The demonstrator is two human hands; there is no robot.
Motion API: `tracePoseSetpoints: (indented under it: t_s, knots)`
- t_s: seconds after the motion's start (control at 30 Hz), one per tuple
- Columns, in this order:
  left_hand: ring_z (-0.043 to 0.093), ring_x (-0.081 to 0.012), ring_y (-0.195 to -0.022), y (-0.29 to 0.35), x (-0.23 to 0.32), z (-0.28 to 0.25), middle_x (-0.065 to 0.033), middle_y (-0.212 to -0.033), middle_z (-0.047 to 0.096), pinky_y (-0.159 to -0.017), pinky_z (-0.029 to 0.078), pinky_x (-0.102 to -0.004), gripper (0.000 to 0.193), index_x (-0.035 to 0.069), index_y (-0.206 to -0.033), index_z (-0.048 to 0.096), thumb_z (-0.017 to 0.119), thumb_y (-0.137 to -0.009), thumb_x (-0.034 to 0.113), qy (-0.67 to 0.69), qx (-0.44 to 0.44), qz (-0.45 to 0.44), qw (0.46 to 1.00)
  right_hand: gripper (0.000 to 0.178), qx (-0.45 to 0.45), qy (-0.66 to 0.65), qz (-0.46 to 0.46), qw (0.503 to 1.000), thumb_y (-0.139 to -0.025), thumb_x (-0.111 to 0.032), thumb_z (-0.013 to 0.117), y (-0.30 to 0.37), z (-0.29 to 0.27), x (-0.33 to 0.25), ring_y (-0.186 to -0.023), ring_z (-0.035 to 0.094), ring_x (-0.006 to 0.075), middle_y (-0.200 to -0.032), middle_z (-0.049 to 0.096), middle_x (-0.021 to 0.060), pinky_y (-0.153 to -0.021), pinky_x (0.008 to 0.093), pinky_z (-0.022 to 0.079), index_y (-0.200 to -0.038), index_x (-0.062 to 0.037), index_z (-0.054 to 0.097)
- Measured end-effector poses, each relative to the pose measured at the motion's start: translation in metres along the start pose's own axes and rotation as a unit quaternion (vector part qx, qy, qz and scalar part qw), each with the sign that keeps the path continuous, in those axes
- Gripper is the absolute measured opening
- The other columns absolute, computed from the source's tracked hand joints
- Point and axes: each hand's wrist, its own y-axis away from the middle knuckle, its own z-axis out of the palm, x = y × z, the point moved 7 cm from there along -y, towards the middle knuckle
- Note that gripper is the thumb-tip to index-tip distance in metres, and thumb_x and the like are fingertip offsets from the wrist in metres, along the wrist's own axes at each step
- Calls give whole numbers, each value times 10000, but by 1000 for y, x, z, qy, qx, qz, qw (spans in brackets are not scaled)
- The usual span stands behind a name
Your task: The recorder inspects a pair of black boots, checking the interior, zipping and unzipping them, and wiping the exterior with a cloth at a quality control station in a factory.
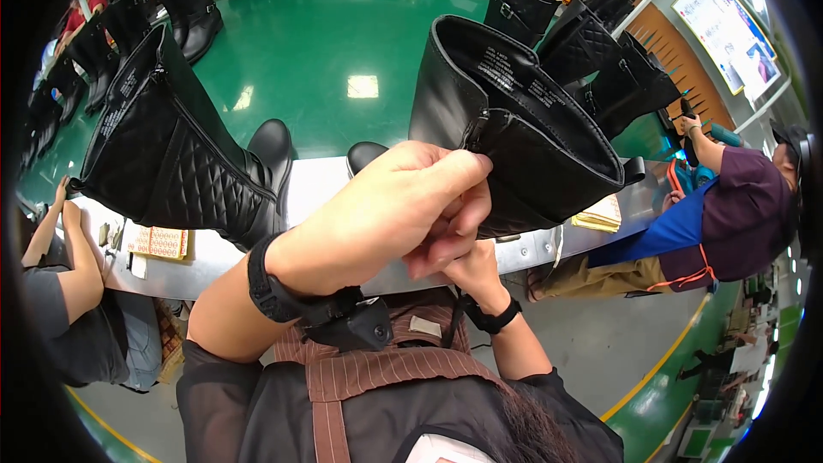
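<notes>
A tall black boot (pixel 549 154) leans toward me over the metal edge of the work line, its open top facing up and printed text on its lining. My left hand (pixel 411 201) is closed in a pinch at the top of its side zipper, against the shaft; the zipper pull is hidden by the fingers. Lower down, my right hand (pixel 474 273) holds the boot's shaft from below, its fingertips hidden behind the boot and my left hand. Left of them stands a matching black boot (pixel 193 154) with a quilted side and a long zipper.
A green conveyor (pixel 326 60) lies beyond the metal ledge (pixel 321 279). More black boots (pixel 184 4) stand around its rim. Printed card sheets (pixel 159 242) lie on the ledge at left. Co-workers are at left and at right, the right one in a blue apron (pixel 656 236).
</notes>
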Motion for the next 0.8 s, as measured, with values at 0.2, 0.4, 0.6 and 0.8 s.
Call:
tracePoseSetpoints:
  t_s: [0.2,0.4,0.6,0.8]
  knots:
    - [362,-93,-397,6,10,4,-21,-491,412,-382,282,-244,450,74,-633,416,365,-1026,289,-43,22,99,994,465,13,10,-39,999,-688,-139,808,-2,-1,-5,-939,674,286,-1043,693,161,-814,358,521,-1103,-3,651]
    - [319,-82,-398,15,31,19,-9,-508,403,-387,261,-232,437,88,-638,379,358,-1036,268,-13,-28,163,986,439,17,35,5,999,-686,-168,810,1,-5,-6,-904,684,313,-980,704,167,-790,366,530,-1070,-7,670]
    - [435,-67,-484,15,24,10,-1,-585,480,-454,329,-203,447,22,-732,539,401,-1043,312,-150,34,178,972,426,45,-20,-39,998,-679,-140,802,-3,-10,-23,-911,682,317,-991,700,177,-790,369,532,-1061,-4,670]
    - [394,-11,-526,42,56,-9,32,-653,494,-476,290,-182,208,16,-905,588,527,-968,206,-249,243,419,839,428,35,29,-71,996,-662,-130,809,-3,-4,-6,-907,678,322,-983,698,175,-791,362,531,-1045,3,672]
